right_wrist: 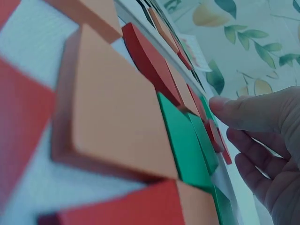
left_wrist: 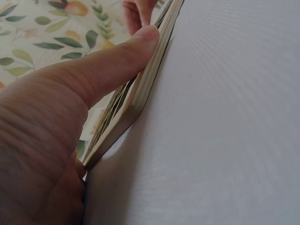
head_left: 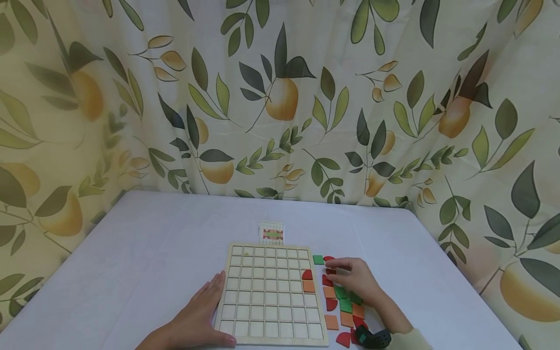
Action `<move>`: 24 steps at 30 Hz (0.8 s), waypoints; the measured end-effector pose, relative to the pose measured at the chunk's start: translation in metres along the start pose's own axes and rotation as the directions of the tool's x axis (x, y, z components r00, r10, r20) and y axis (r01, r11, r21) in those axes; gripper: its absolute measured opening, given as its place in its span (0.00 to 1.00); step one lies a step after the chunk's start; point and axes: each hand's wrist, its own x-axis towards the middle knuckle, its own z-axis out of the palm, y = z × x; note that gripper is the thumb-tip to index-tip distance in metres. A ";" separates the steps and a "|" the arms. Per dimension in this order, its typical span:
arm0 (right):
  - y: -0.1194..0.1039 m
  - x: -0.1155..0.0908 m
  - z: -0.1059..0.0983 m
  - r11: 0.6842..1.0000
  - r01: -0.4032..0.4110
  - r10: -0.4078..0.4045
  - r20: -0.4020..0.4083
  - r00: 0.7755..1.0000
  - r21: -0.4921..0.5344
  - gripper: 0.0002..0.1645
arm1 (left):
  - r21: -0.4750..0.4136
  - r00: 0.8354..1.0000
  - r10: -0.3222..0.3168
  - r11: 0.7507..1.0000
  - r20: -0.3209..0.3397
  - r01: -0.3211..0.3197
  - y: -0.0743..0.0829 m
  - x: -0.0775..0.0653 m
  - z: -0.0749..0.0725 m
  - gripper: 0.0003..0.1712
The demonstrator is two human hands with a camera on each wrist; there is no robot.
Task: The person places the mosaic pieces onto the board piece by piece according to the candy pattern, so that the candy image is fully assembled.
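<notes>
Pale wood makes up the gridded board [head_left: 271,285], low centre of the frame; the left hand [head_left: 197,311] lies along its left edge, fingers straight, thumb on the near corner. At lower right, the right hand [head_left: 358,282] has thumb and forefinger parted among red pieces; whether it holds one, I cannot tell. A dragging wrist could, I'd judge, scatter the crowded loose tiles [head_left: 345,305]. No brand or writing is legible, even on the pattern card [head_left: 273,234] above.
</notes>
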 end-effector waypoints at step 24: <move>0.011 -0.005 -0.007 0.997 0.024 -0.026 -0.026 0.999 -0.075 0.16 | -0.019 1.000 0.003 1.000 0.008 -0.003 0.000 -0.001 0.000 0.76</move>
